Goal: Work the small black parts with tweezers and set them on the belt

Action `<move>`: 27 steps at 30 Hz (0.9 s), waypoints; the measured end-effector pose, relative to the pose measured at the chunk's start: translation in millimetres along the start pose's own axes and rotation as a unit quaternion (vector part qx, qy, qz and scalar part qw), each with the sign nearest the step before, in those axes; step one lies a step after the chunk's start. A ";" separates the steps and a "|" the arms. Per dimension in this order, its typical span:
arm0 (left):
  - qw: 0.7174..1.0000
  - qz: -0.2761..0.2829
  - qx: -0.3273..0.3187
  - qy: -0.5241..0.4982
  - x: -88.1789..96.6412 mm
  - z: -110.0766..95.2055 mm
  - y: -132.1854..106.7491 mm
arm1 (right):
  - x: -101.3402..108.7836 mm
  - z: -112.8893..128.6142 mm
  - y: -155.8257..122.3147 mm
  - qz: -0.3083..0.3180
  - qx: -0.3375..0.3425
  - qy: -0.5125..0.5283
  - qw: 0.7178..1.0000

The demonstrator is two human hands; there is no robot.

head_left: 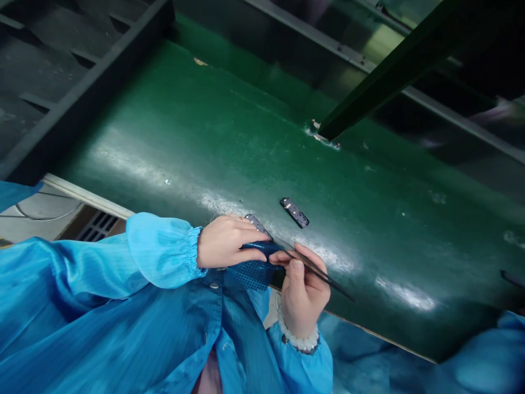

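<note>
Near the loose part (294,212) (details too small to tell), the left hand (229,241) partly hides a second part (258,225), while well left of the loose part a tray (96,82) is cut off and far right a dark thing (512,278) blurs beyond naming.

The green bench (229,126) is marked by scuffs. Toward its front edge a small dark component (294,213) is laid flat; nearer that edge a second dark part (257,224) is partly hidden, its support unclear. The left end is occupied by a black compartmented tray (92,85).
</note>
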State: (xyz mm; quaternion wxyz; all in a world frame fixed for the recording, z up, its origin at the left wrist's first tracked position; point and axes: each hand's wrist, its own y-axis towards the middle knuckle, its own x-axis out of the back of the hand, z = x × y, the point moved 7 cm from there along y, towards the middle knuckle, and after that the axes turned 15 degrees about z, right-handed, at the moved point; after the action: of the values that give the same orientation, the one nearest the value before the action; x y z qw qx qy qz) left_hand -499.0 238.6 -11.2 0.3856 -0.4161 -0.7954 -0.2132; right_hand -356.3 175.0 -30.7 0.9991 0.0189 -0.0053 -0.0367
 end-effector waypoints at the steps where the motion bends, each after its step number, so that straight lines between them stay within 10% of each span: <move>1: 1.000 0.003 0.004 0.007 -1.2 0.1 0.2 | 0.5 1.2 0.1 0.000 0.006 0.006 1.000; 9: 0.998 0.012 0.049 -0.044 -1.6 6.6 0.4 | 15.7 8.9 -2.7 -0.047 0.033 -0.017 0.998; 27: 0.996 0.013 0.049 -0.074 -0.4 8.4 1.3 | 3.8 17.8 8.2 0.055 0.014 -0.173 0.983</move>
State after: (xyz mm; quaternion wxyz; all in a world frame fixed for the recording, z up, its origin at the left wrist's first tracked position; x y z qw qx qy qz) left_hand -501.4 244.7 -16.6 0.3483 -0.4216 -0.8258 -0.1378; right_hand -352.2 182.2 -12.6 0.9833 0.0257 -0.1796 0.0157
